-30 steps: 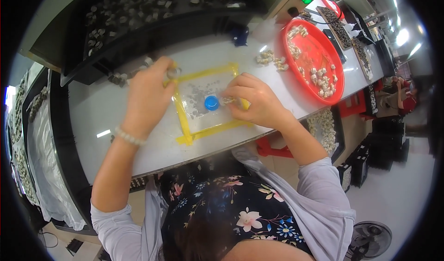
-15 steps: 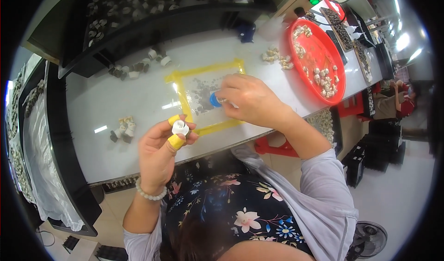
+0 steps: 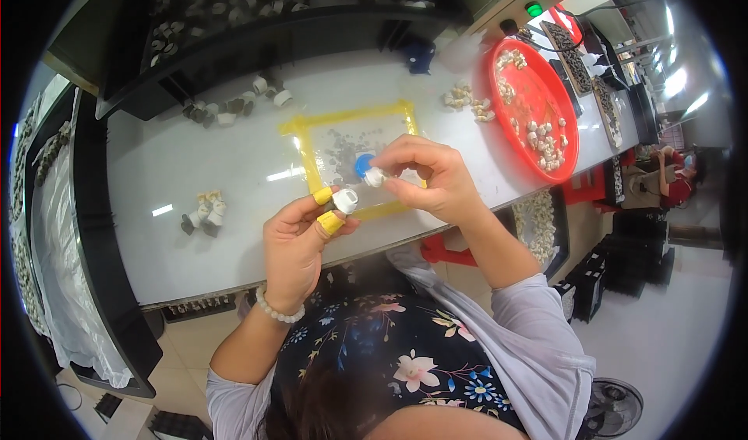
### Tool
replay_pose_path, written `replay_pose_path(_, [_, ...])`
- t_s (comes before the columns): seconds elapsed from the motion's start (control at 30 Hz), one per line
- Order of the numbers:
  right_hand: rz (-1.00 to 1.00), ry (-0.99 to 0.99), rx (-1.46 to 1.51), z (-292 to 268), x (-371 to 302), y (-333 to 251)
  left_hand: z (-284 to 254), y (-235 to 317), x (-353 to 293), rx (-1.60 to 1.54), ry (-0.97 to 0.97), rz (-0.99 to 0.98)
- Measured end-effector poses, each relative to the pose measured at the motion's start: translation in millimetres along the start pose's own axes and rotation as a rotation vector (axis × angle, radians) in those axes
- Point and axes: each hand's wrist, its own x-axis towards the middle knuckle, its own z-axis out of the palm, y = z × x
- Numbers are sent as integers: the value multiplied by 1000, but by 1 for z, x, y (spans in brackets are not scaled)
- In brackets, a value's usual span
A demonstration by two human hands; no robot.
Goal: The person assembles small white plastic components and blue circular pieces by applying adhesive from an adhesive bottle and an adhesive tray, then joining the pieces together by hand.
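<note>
A: Nearest to us, the left hand [image 3: 300, 245] is closed on a small white cylindrical part [image 3: 345, 201], pinched between thumb and forefinger, both capped with yellow finger cots [image 3: 322, 197]. What do we note beside it?

B: The right hand [image 3: 425, 179] is closed on a second small white piece [image 3: 375, 177], held just beside the first part but not yet joined to it. We judge the fitting of the two pieces to be under way, not complete.

A: And beyond the hands?

B: On the white worktop [image 3: 195, 159] lies a square mat edged in yellow tape [image 3: 352, 148], with a blue cap [image 3: 363, 164] on it just behind the right fingers. To the left sits a small cluster of white parts [image 3: 201, 212]; farther back, a loose row of similar parts [image 3: 234, 106]. To the right, a red tray [image 3: 538, 116] holds many pale pieces, so we judge much work remains.

A: How does this differ from half a second ago?

B: The left hand has risen from the worktop's near edge toward the right hand, and the right hand has lifted off the mat to meet it.
</note>
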Motion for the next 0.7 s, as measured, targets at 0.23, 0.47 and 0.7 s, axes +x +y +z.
replay_pose_path(0.23, [-37, -60, -8, 7, 0, -10, -1, 0, 1, -14, -51, 19])
replay_pose_path(0.47, [-154, -83, -159, 12, -2, -12, -3, -5, -1, 11, -33, 37])
replay_pose_path(0.7, [-192, -89, -100, 15, -5, -3, -3, -4, -4, 74, -29, 36])
